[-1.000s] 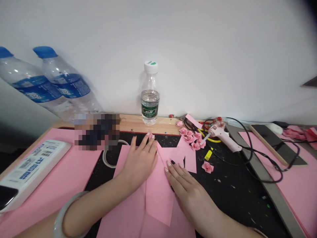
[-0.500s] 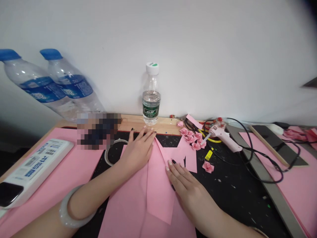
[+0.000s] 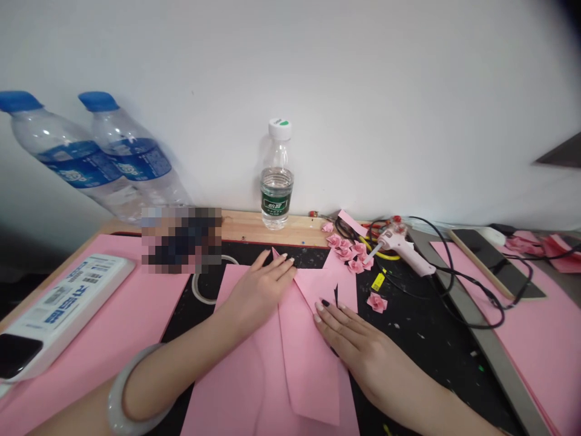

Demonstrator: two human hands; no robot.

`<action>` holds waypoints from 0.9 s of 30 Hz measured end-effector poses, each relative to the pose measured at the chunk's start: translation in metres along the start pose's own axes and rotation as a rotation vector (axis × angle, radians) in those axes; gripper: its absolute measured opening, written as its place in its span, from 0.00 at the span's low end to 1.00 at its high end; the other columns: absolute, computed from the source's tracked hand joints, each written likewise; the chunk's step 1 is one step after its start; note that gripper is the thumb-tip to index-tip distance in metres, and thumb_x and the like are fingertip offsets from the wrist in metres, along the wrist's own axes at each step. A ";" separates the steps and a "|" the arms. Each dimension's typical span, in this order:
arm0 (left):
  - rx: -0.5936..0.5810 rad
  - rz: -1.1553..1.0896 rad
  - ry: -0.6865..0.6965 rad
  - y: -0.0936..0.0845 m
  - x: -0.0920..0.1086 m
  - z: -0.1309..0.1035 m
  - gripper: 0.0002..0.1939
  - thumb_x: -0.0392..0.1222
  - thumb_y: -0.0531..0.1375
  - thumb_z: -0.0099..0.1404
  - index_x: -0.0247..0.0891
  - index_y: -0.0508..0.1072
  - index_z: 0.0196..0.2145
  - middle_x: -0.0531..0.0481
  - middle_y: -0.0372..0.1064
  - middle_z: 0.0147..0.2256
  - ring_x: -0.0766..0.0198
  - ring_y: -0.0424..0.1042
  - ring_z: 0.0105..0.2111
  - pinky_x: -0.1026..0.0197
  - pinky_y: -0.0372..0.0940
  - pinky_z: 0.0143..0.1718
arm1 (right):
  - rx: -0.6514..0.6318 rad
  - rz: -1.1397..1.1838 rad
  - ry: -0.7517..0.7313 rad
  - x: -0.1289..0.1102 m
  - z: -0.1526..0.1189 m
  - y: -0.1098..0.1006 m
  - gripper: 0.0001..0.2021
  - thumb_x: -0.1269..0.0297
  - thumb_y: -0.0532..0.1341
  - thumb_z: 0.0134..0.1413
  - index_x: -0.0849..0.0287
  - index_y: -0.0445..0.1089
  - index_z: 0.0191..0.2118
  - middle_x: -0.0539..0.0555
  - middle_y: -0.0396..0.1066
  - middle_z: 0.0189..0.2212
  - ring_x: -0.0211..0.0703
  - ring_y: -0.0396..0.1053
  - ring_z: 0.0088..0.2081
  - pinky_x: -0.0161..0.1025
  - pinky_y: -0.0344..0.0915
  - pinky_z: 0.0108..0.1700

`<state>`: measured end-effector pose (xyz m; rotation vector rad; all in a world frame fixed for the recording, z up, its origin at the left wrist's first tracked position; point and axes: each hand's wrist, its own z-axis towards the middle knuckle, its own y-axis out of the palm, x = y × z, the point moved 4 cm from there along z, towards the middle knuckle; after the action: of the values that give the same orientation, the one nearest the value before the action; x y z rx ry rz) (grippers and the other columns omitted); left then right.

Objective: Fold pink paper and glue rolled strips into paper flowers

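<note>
A folded strip of pink paper (image 3: 306, 357) lies over larger pink sheets (image 3: 231, 375) on the black mat. My left hand (image 3: 267, 278) rests across the strip's narrow far end, fingers stretched out, and a pointed paper tip shows beyond them. With fingers straight and close together, my right hand (image 3: 358, 345) lies flat against the strip's right edge. Just past it is a pink paper piece (image 3: 347, 297) with a small dark slit. Several folded pink paper roses (image 3: 345, 248) cluster beyond, and a single paper rose (image 3: 377, 302) sits apart on the mat.
A water bottle (image 3: 276, 181) stands at the wall; two large bottles (image 3: 131, 157) lean at left. A white boxy device (image 3: 77, 309) lies on pink paper. A glue gun (image 3: 403, 249), black cables (image 3: 472, 321) and a phone (image 3: 494, 263) are at right. A ring-shaped roll (image 3: 197, 287) sits beside my left arm.
The folded strip has shifted and turned, its near end now farther right. My left hand has moved slightly nearer and right; my right hand has slid a little right along with the paper.
</note>
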<state>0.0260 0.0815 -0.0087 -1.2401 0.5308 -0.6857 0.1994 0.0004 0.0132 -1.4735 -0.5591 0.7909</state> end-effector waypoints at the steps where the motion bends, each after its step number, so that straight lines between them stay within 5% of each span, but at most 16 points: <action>1: -0.026 0.006 0.012 0.000 0.003 -0.002 0.20 0.27 0.46 0.67 0.28 0.68 0.52 0.38 0.66 0.54 0.53 0.63 0.56 0.44 0.52 0.58 | -0.005 0.016 0.019 0.000 -0.001 -0.001 0.27 0.80 0.49 0.55 0.66 0.58 0.61 0.61 0.58 0.60 0.51 0.54 0.62 0.50 0.59 0.60; 8: -0.110 -0.003 -0.040 0.000 0.013 -0.010 0.22 0.38 0.43 0.71 0.26 0.61 0.59 0.36 0.56 0.60 0.50 0.56 0.60 0.43 0.52 0.58 | -0.121 0.204 0.080 -0.002 0.000 -0.015 0.31 0.64 0.58 0.56 0.66 0.52 0.64 0.62 0.55 0.62 0.55 0.51 0.63 0.54 0.55 0.62; 14: -0.118 0.003 -0.038 0.003 0.012 -0.011 0.22 0.39 0.42 0.72 0.28 0.62 0.58 0.36 0.55 0.61 0.50 0.56 0.60 0.43 0.52 0.58 | -0.042 0.257 0.098 0.013 0.021 -0.021 0.23 0.70 0.50 0.63 0.59 0.55 0.63 0.56 0.60 0.60 0.44 0.55 0.62 0.47 0.55 0.62; 20: -0.076 0.009 -0.024 0.007 0.012 -0.013 0.23 0.39 0.42 0.72 0.27 0.60 0.59 0.35 0.55 0.60 0.51 0.54 0.61 0.45 0.53 0.58 | 0.093 0.048 0.100 0.025 0.050 0.007 0.25 0.79 0.48 0.57 0.69 0.57 0.61 0.65 0.59 0.59 0.48 0.58 0.60 0.50 0.60 0.60; 27: -0.063 0.022 -0.031 0.010 0.014 -0.014 0.22 0.37 0.42 0.71 0.22 0.63 0.57 0.32 0.55 0.60 0.48 0.56 0.60 0.48 0.55 0.58 | 0.158 -0.068 0.062 0.017 0.053 0.019 0.22 0.80 0.46 0.59 0.74 0.61 0.58 0.68 0.61 0.57 0.51 0.59 0.59 0.52 0.63 0.58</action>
<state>0.0279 0.0639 -0.0217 -1.2996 0.5430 -0.6343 0.1678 0.0466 -0.0051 -1.3226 -0.4865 0.7169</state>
